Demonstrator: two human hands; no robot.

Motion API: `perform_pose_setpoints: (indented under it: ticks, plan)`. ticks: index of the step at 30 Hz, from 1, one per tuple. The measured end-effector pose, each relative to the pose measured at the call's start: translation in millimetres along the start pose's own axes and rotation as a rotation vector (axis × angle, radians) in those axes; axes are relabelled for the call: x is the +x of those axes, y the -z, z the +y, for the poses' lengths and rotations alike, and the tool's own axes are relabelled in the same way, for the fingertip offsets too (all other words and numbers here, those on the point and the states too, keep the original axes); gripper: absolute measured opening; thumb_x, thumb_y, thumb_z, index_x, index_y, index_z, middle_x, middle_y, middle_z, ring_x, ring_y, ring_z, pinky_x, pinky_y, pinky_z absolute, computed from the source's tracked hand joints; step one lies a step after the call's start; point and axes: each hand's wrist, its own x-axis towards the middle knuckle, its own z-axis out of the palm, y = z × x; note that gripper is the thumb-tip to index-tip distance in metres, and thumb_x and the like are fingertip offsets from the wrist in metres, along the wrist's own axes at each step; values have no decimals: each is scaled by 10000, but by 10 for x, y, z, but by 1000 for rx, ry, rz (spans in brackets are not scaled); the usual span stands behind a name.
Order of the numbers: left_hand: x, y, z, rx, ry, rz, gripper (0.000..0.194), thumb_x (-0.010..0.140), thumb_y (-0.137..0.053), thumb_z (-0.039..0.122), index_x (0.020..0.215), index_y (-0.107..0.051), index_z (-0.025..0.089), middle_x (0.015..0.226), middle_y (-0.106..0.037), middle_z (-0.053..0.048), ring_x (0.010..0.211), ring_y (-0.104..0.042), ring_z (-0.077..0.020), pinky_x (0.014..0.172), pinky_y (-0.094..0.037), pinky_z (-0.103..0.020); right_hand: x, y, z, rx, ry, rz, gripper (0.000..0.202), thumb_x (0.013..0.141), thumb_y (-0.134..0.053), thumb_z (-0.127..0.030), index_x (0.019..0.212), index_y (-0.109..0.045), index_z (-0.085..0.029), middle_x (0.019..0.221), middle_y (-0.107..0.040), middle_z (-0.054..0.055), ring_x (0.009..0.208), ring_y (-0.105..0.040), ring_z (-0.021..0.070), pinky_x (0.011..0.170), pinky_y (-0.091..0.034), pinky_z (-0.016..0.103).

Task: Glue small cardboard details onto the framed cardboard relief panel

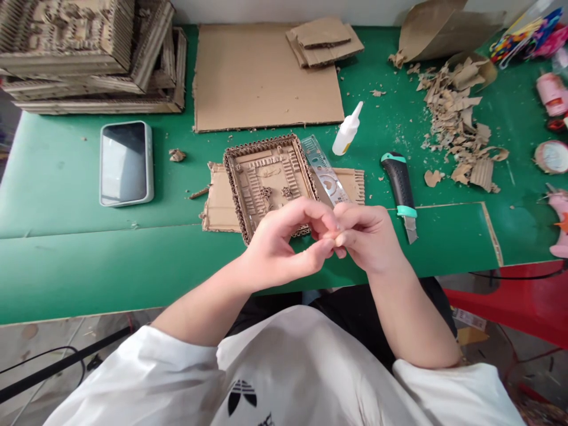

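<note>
My left hand [290,239] and my right hand [366,236] meet at the fingertips over the near edge of the table. Both are closed in a pinch, and whatever lies between the fingertips is too small or too hidden to make out. Just beyond them is a square cardboard tray [266,168] with corrugated walls and small cardboard pieces glued inside; my left hand covers its near corner. A clear ruler [326,171] slants beside the tray, its lower end behind my hands. Under both lies a flat cardboard strip [220,204].
A white glue bottle [347,130] stands beyond my hands. To the right lie a utility knife [400,192], blade out, and torn cardboard scraps [459,112]. A cardboard sheet [266,83] lies at the back; a phone [125,164] and stacked cardboard trays [100,100] are left on the green table [66,260].
</note>
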Motion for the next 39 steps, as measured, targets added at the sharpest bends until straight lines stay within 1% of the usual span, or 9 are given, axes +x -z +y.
perform_pose_setpoints:
  ticks: [4,5,7,13,18,20,25,33,39]
  plan:
    - [35,1,-16,397,-343,152,156,744,-625,79,840,-555,181,669,-623,-1,602,-587,-117,557,-504,-257,-6,-18,-50,-168,117,52,66,732,-735,-226,790,-744,-258,691,-640,-42,475,-544,31,423,-446,163]
    - [46,3,-15,496,-410,176,164,722,-627,64,811,-558,182,650,-617,0,593,-575,-121,550,-498,-264,-10,-23,-65,-222,152,74,86,742,-726,-211,806,-745,-265,697,-644,-41,486,-547,32,424,-445,160]
    - [65,6,-7,631,-482,183,173,701,-625,50,797,-562,180,635,-613,-6,582,-564,-130,535,-489,-272,-21,-31,-93,-323,218,115,126,750,-716,-188,837,-746,-275,700,-649,-37,509,-555,39,428,-450,159]
    - [67,9,-6,750,-504,179,137,734,-618,88,829,-572,177,660,-607,-12,588,-559,-130,536,-487,-269,-43,-54,-161,-569,346,173,125,754,-713,-189,845,-745,-268,678,-661,-33,541,-564,66,446,-464,184]
    - [60,14,-7,763,-500,178,156,719,-633,68,836,-585,160,669,-603,-20,592,-550,-132,536,-486,-277,-58,-70,-207,-736,413,204,155,741,-722,-158,855,-741,-261,712,-687,-44,608,-597,70,574,-513,202]
    - [63,19,-3,768,-497,171,156,721,-636,70,839,-588,158,672,-603,-21,593,-550,-131,539,-487,-278,-65,-69,-218,-775,431,199,164,741,-722,-154,865,-739,-260,725,-694,-45,626,-606,73,605,-521,209]
    - [64,33,0,803,-491,151,145,735,-638,82,842,-586,165,683,-609,-13,601,-551,-126,558,-497,-274,-79,-63,-243,-864,437,195,152,744,-720,-160,866,-738,-248,734,-698,-37,628,-606,77,594,-515,208]
    - [54,36,-2,870,-495,140,143,743,-618,79,833,-574,180,678,-612,2,601,-552,-119,561,-495,-262,-87,-66,-263,-916,423,182,128,754,-714,-173,860,-739,-240,727,-693,-30,627,-605,77,590,-513,202]
    - [66,25,8,796,-464,145,136,751,-605,74,822,-560,182,665,-601,1,593,-544,-116,541,-482,-257,-82,-71,-249,-860,400,184,132,754,-715,-189,865,-740,-257,725,-697,-27,610,-608,91,576,-522,226]
